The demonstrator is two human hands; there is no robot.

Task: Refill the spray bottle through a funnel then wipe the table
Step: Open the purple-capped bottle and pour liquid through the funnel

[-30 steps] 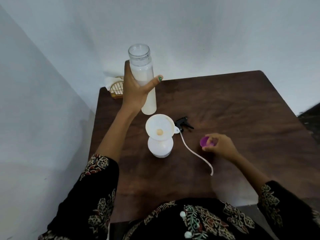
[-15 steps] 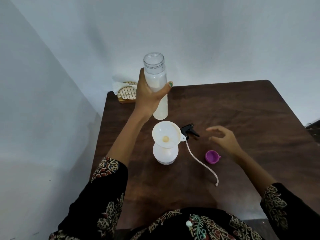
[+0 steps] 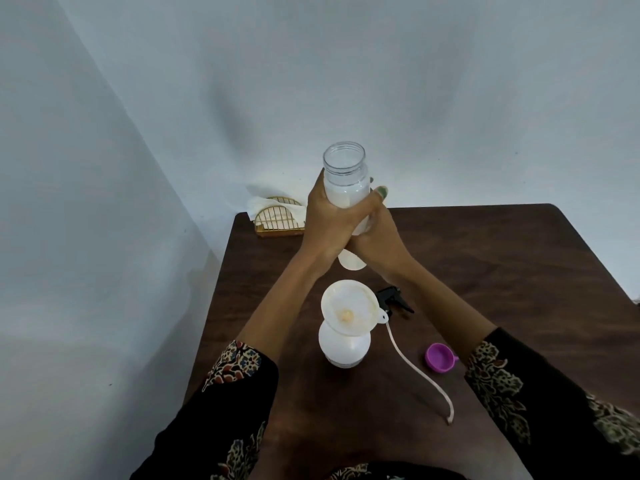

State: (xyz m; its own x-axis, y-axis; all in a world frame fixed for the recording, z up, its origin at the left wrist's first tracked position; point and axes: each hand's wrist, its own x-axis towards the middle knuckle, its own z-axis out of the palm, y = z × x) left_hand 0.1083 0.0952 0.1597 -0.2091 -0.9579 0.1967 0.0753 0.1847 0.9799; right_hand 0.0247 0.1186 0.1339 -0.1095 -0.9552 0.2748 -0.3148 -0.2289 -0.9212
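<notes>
A clear refill bottle with white liquid and an open mouth is held upright above the table. My left hand grips its middle from the left. My right hand wraps its lower part from the right. Below them the white spray bottle stands on the dark wooden table with a white funnel seated in its neck. The black trigger sprayer head lies beside it, its white dip tube trailing toward me.
A purple cap lies on the table near my right forearm. A gold wire napkin holder with white tissues stands at the table's far left corner. White walls close in behind and to the left.
My right hand let go of the purple cap on the table and rose to join the left hand on the refill bottle. The bottle stayed upright.
</notes>
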